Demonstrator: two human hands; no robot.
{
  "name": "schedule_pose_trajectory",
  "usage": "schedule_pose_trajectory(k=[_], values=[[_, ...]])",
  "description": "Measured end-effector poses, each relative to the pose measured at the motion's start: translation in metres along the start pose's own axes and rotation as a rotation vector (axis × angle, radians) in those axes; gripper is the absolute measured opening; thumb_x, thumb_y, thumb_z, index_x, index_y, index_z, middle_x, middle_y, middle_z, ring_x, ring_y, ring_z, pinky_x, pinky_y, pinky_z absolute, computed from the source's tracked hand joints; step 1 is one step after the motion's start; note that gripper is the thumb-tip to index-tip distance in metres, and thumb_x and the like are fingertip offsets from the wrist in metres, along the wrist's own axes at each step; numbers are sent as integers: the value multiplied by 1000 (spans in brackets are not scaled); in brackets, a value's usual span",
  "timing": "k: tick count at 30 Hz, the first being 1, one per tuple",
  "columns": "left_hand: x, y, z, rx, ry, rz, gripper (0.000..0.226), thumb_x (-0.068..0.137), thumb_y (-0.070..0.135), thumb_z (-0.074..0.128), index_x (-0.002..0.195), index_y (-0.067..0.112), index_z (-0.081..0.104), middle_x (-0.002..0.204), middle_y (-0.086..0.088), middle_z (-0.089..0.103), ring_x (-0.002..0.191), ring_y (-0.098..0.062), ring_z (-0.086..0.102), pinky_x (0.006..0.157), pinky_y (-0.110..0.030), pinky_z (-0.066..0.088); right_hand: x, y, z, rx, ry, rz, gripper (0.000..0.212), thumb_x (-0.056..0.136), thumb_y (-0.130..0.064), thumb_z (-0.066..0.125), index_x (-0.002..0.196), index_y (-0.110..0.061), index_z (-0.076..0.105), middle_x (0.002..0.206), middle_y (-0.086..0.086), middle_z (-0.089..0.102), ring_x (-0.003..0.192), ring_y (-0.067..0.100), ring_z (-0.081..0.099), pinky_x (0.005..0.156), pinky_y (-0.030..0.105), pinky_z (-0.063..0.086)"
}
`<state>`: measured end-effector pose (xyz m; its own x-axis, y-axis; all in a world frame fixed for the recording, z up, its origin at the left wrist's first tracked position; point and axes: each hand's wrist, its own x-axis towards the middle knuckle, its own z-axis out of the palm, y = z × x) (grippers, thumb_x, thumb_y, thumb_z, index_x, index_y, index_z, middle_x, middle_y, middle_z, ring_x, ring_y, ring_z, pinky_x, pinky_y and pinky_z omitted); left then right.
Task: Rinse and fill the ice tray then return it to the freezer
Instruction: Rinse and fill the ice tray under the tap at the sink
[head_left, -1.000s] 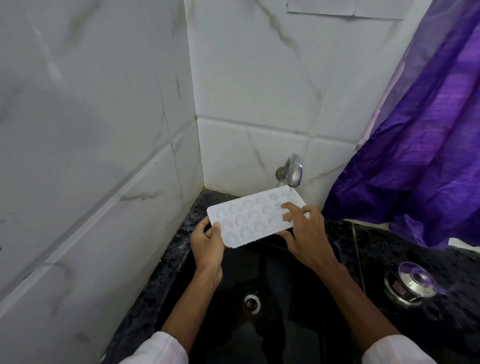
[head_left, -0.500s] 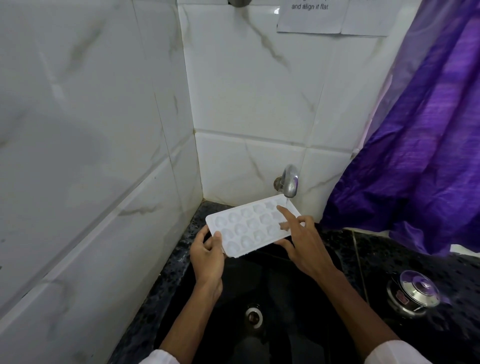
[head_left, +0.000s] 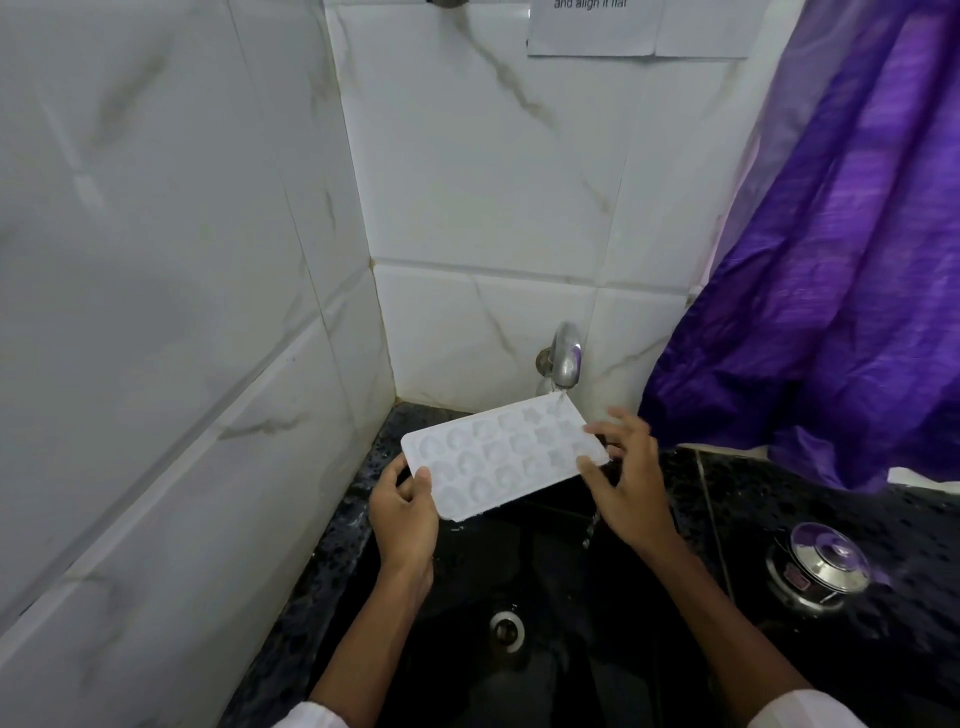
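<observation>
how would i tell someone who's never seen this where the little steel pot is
Start at the black sink in the white-tiled corner and move right onto the black speckled counter. There, below the purple curtain, sits the little steel pot, the only round, lidded thing on that counter.

Top edge cuts paper note (head_left: 639, 28); left hand (head_left: 405, 514) covers part of ice tray (head_left: 498, 457).
</observation>
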<state>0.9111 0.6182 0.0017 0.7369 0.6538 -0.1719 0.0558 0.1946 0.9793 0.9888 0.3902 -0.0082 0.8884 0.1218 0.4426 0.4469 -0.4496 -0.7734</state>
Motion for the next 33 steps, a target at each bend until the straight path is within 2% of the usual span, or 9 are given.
schedule_pose_trajectory(k=[2,4,7,11,16,19,26,29,33], values=[[3,-4,-6,23,2,-8,32,102,9,52,134,11,58,107,-8,74,92,-20,73,81,-44,61,1,0,-2,63,131,256,55,91,-17,67,137,-28,39,130,-7,52,127,17,43,105,33,42],[5,-9,-11,50,-1,-14,32,102,10,52,133,11,59,112,-9,73,93,-20,72,75,-37,60,4,0,-6,128,32,522,55,94,-28,63,142,-20,38,132,-5,53,124,18,50,104,41,46],[8,-16,-13,112,-40,-28,33,102,9,52,134,12,59,112,-8,73,95,-22,72,78,-39,60,4,-5,-10,395,-148,765,35,101,-32,52,131,-14,56,118,-1,66,104,14,65,87,35,56],[8,-22,-16,177,-87,-34,29,102,8,50,128,15,60,109,-7,73,94,-22,71,86,-48,59,-8,-1,-7,289,-162,690,23,102,-22,52,113,-12,69,99,1,74,92,18,71,83,34,57],[9,-25,-20,215,-103,-23,27,102,7,48,124,20,59,103,-3,72,90,-17,69,72,-36,58,-18,11,-2,284,-154,674,16,99,-16,57,110,-16,68,99,-2,75,88,11,73,73,24,57],[7,-26,-22,264,-110,40,25,101,5,50,117,22,59,105,-3,72,93,-17,70,69,-30,54,-22,18,2,219,-114,634,20,97,-14,60,115,-15,67,105,-2,73,92,10,71,76,24,57],[13,-25,-28,417,-121,229,23,95,5,62,118,11,66,104,-1,73,92,-9,69,63,-9,49,-24,20,-8,-11,-39,456,13,87,-13,72,100,-15,71,93,-5,72,85,-2,65,69,11,51],[14,-22,-27,451,-136,306,19,94,3,64,112,10,68,99,4,71,89,2,65,68,-1,47,-24,15,-11,-37,-5,442,11,86,-14,74,97,-15,71,89,-8,70,82,-6,62,64,3,45],[16,-21,-26,458,-125,375,17,93,2,66,108,8,69,97,3,72,88,-3,67,77,-9,51,-24,9,-16,-48,34,407,11,84,-11,75,94,-13,72,80,-16,66,76,-11,60,66,0,43]])
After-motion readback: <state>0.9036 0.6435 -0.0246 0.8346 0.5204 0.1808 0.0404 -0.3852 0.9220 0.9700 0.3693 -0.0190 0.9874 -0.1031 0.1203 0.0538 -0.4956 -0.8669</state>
